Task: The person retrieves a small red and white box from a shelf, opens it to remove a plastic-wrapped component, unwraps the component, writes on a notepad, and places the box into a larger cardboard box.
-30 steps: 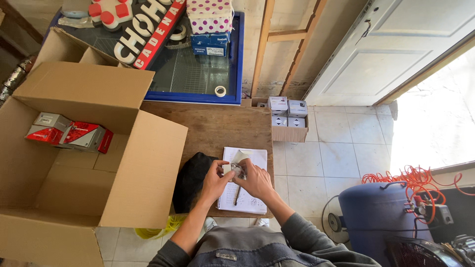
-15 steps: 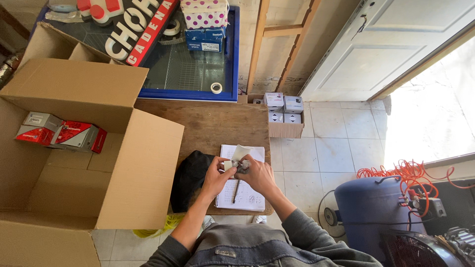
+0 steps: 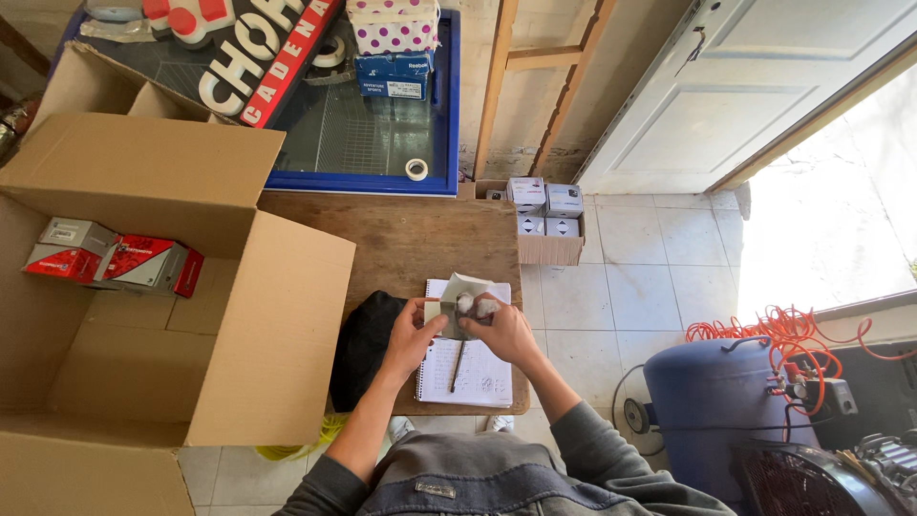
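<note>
Left hand (image 3: 413, 330) and right hand (image 3: 501, 330) both pinching small grey-white box (image 3: 460, 308), held above open notebook (image 3: 468, 368) on wooden surface (image 3: 401, 239). Pen (image 3: 458, 366) lies on notebook. Black cloth (image 3: 363, 346) just left. Large open carton (image 3: 162, 315) further left, red packs (image 3: 115, 263) inside.

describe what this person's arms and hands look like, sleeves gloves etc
Both hands are bare: the left hand and right hand wear no gloves, and no rings or watch can be made out. The sleeves of a grey denim-like jacket are pushed up toward the elbows, leaving the forearms uncovered.
</note>
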